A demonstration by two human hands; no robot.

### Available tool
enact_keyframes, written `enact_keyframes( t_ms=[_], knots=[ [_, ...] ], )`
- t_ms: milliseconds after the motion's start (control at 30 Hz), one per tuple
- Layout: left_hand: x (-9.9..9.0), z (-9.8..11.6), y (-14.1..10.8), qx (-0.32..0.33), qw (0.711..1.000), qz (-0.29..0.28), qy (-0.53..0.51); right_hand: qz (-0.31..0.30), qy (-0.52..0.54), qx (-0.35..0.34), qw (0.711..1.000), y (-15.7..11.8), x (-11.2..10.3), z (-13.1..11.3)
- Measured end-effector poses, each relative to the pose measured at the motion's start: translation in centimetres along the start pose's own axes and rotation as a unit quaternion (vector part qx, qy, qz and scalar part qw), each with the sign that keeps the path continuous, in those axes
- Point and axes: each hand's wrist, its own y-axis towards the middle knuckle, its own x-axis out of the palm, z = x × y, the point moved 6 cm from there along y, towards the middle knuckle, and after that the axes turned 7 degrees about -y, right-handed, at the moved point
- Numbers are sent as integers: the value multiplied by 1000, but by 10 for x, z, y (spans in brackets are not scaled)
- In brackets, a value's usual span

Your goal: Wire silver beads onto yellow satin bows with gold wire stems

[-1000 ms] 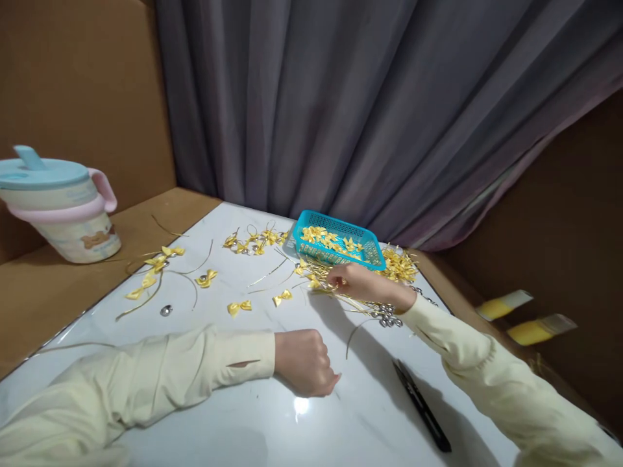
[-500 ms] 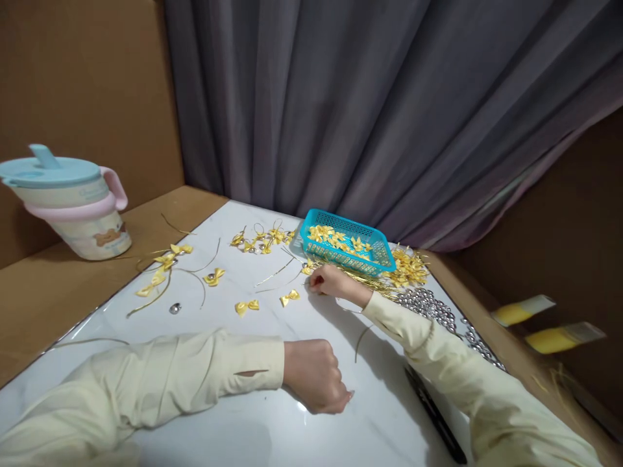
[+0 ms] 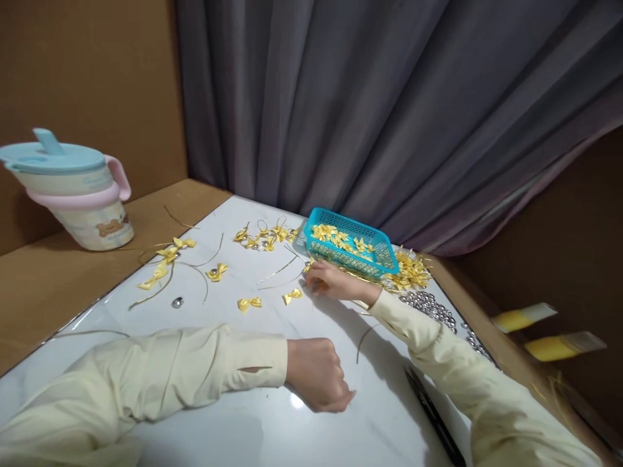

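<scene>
My left hand (image 3: pixel 318 376) is closed in a fist low over the white table (image 3: pixel 233 425), knuckles up. Its fingertips are turned away, so whatever it may hold is hidden. Farther forward, my right hand (image 3: pixel 331 281) has its fingers curled down beside a yellow bow (image 3: pixel 307 264), just in front of the blue basket (image 3: pixel 384 264). Those fingertips are blurred and partly hidden; I cannot make out what is between them. Two loose yellow bows, a nearer bow (image 3: pixel 250 303) and another bow (image 3: pixel 293 296), lie left of the right hand.
Yellow ribbon bows fill part of the basket. Silver gems (image 3: pixel 428 306) are heaped at the right, near a yellow pile (image 3: pixel 409 269). A black pen-like tool (image 3: pixel 433 415) lies under my right forearm. A lidded cup (image 3: pixel 87 194) stands at the left; two yellow tubes (image 3: pixel 564 346) are at the right.
My right hand has shifted slightly forward and left, nearer the bow by the basket. The left fist stays in place. The view has tilted a little.
</scene>
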Motion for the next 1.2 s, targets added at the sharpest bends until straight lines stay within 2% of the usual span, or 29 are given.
enact_keyframes(
  t_ms=[167, 333, 600, 733, 833, 900, 967, 1000, 1067, 1100, 1200],
  knots=[
    [1, -1, 1, -4, 1000, -6, -7, -4, 77, -17, 997, 7, 3, 5],
    [2, -2, 1, -13, 1000, -16, -12, 38, 181, 29, 982, -5, -13, -1],
    [-1, -2, 2, -20, 1000, -14, -12, 94, 359, 125, 920, -33, -37, -20],
    [-3, -4, 0, -26, 1000, -16, -3, 134, 402, 158, 892, -64, -47, -25],
    [-5, -5, -2, -24, 1000, -18, -5, 178, 415, 192, 871, -114, -62, -28],
    [-8, -3, -3, -12, 1000, -16, -16, 234, 392, 239, 857, -165, -77, -30],
    [-12, 0, -3, 5, 1000, -9, -28, 335, 323, 302, 832, -230, -99, -30],
    [-15, 1, -2, 10, 999, -5, -32, 387, 272, 336, 815, -266, -110, -32],
    [-19, 0, 0, 5, 999, 5, -42, 441, 190, 414, 774, -336, -124, -32],
    [-19, 0, 1, 6, 999, 3, -46, 462, 177, 449, 744, -370, -126, -29],
    [-18, 0, 4, -12, 998, -12, -57, 471, 178, 517, 692, -447, -116, -10]
  ],
)
